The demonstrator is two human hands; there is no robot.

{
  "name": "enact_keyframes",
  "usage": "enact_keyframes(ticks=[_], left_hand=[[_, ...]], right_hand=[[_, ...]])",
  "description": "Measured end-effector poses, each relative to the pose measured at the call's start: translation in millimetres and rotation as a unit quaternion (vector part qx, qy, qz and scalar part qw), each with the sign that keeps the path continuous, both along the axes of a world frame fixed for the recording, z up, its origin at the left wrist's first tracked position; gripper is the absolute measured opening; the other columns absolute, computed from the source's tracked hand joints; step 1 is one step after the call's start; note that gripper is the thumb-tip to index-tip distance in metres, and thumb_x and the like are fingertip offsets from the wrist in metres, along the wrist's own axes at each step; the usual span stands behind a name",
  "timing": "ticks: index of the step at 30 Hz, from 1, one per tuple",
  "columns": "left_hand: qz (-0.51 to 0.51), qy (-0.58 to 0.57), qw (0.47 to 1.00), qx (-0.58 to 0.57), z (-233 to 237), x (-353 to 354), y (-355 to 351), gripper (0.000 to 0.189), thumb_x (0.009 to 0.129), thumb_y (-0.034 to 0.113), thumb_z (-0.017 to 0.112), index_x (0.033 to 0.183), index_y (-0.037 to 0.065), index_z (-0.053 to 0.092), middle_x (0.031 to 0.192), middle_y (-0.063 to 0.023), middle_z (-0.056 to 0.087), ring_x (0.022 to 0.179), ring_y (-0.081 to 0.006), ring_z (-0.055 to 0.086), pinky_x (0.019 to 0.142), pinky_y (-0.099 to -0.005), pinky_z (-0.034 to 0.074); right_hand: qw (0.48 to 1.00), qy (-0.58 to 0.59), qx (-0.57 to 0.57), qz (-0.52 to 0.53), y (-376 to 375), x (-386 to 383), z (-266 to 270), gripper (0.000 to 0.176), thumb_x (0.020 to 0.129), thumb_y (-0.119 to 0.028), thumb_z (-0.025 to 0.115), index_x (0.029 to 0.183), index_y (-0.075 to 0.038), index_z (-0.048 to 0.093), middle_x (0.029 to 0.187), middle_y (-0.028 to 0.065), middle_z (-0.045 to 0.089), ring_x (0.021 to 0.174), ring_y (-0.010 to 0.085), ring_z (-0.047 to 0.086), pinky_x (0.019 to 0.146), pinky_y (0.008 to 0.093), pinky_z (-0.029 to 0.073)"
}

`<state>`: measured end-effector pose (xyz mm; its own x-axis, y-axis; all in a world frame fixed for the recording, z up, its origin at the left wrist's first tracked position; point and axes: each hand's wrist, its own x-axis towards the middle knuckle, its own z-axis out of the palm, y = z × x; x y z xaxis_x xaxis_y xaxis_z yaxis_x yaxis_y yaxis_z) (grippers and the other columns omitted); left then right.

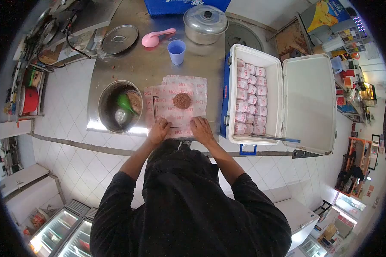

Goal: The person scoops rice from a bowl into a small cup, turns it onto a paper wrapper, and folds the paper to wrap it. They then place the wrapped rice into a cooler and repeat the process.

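Sheets of white wrapping paper (197, 88) with red print lie on the metal table. On them sits a round mound of brown food (182, 101). My left hand (159, 129) grips the paper's near edge, left of the mound. My right hand (201, 129) has its fingers curled on the same edge, further right. To the left stands a deep metal pot (102, 112) holding brown food, a green scoop (124, 102) and something pale and shiny.
A cooler box (233, 92) full of wrapped packets (251, 99) stands open at the right, its lid (309, 103) swung outward. Behind the paper are a blue cup (176, 52), a pink ladle (152, 39), a pot lid (119, 39) and a covered pot (206, 31).
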<state>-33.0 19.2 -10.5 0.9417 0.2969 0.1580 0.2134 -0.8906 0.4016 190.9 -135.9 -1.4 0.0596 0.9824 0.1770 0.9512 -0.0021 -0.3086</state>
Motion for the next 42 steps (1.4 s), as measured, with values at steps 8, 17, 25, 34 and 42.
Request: enact_keyframes(ticks=[8,17,25,34,42], left_hand=[[0.066,-0.030,0.990,-0.121,43.1,-34.7,-34.7,0.018,0.085,0.000,0.060,0.103,0.001,0.064,0.102,-0.0189,0.060,0.097,-0.0383,0.060,0.084,-0.0441,0.052],[0.274,0.068,0.925,-0.253,-6.3,30.7,47.6,0.036,0.092,0.011,0.065,0.124,0.003,0.051,0.096,-0.0242,0.065,0.089,-0.0427,0.066,0.078,-0.0487,0.051],[0.005,-0.035,0.998,-0.054,31.2,49.3,-35.1,0.039,0.086,0.008,0.057,0.125,-0.002,0.055,0.121,-0.0228,0.056,0.114,-0.0387,0.055,0.098,-0.0452,0.049],[-0.012,-0.023,0.997,0.075,7.7,55.8,-28.5,0.044,0.085,0.009,0.054,0.124,-0.011,0.056,0.132,-0.0239,0.052,0.124,-0.0378,0.051,0.110,-0.0429,0.043],[-0.014,-0.032,0.998,0.044,16.4,57.3,-24.2,0.040,0.083,0.008,0.056,0.119,-0.011,0.058,0.130,-0.0236,0.052,0.124,-0.0357,0.051,0.108,-0.0419,0.045]], right_hand=[[0.985,0.174,-0.016,-0.003,-39.7,-10.5,27.8,0.022,0.083,-0.010,0.062,0.104,-0.004,0.068,0.112,0.0122,0.063,0.110,0.0325,0.059,0.097,0.0447,0.048],[0.936,0.278,-0.183,-0.115,62.1,63.1,-13.6,0.017,0.090,-0.017,0.068,0.102,-0.005,0.070,0.103,0.0210,0.071,0.099,0.0389,0.068,0.083,0.0485,0.053],[0.992,0.075,-0.086,-0.054,143.9,69.0,12.1,0.029,0.080,-0.017,0.078,0.102,-0.003,0.065,0.107,0.0184,0.069,0.108,0.0378,0.064,0.093,0.0481,0.052],[0.950,0.091,-0.296,0.041,192.5,75.2,2.7,0.046,0.069,-0.017,0.084,0.108,-0.005,0.062,0.105,0.0161,0.066,0.110,0.0373,0.060,0.094,0.0460,0.050],[0.943,0.164,-0.284,0.061,196.0,92.3,-1.4,0.050,0.063,-0.018,0.088,0.103,-0.003,0.063,0.108,0.0171,0.068,0.103,0.0354,0.065,0.092,0.0438,0.051]])
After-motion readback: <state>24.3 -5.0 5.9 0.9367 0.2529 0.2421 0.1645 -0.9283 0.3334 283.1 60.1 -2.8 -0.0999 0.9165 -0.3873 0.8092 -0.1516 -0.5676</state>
